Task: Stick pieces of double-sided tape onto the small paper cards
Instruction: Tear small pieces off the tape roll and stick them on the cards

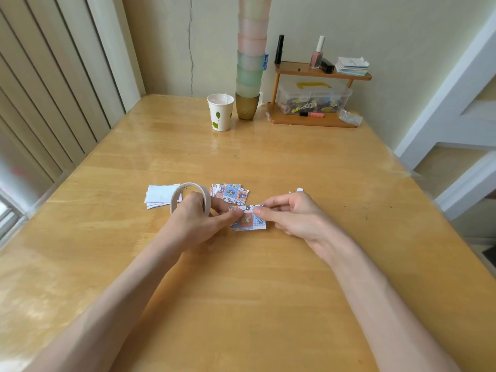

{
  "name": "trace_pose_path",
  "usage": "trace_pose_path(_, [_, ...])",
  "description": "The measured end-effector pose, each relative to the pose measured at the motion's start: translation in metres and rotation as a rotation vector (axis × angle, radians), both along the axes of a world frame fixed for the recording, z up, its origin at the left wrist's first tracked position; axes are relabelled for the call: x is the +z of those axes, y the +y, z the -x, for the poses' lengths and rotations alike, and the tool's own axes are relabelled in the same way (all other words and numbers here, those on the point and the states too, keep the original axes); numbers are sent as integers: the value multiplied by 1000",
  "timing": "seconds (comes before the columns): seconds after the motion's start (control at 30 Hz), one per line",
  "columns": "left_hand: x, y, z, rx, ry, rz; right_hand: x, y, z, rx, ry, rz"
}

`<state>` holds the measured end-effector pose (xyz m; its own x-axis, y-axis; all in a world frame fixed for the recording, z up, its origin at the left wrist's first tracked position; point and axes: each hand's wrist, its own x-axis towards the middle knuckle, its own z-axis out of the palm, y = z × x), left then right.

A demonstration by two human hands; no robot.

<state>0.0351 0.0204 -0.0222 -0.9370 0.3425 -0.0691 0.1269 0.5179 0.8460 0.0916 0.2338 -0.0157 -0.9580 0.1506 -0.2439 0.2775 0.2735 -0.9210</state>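
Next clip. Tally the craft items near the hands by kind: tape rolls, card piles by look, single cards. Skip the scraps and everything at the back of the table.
Double-sided tape roll: 1
Pile of white cards: 1
Pile of patterned cards: 1
Single patterned card: 1
Total: 4

Stack of cups [252, 49] cut off by the top edge, lower arc of the tape roll [188, 187] hidden behind the left hand [198, 221], upper edge of the card [248, 224] covered by fingertips of the right hand [292, 218], what they pinch too small to tell, clear box [312, 99] contents indistinct
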Motion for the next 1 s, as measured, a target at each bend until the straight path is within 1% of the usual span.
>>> trace_pose_path(0.1, [-2,-1,3,11,-1,-28,1,-2,0,19,41,23])
trace_pose_path(0.2, [-4,-2,2,-2,-4,-82,-2,-5,1,21,68,-35])
trace_pose_path(0.3, [-4,-3,2,-10,-12,-107,-7,-6,2,70,74,-83])
trace_pose_path(0.43, [-1,-8,4,-30,-24,-151,-1,-5,-1,124,54,62])
trace_pose_path(0.6, [-2,-10,5,-1,-73,-138,-2,-7,-1,121,55,116])
trace_pose_path(0.73, [3,-11,4,47,-96,-128,-4,-2,2,7,89,215])
trace_pose_path(0.8, [6,-11,3,42,-114,-132,-6,-2,4,-38,108,167])
trace_pose_path(0.87, [5,-12,3,32,-116,-138,-9,-4,4,-67,123,75])
trace_pose_path(0.93, [2,-12,6,39,-72,-107,-11,-4,5,-110,155,-12])
trace_pose_path(1.0, [-1,-12,8,50,8,-27,-14,-1,7,-145,179,-70])
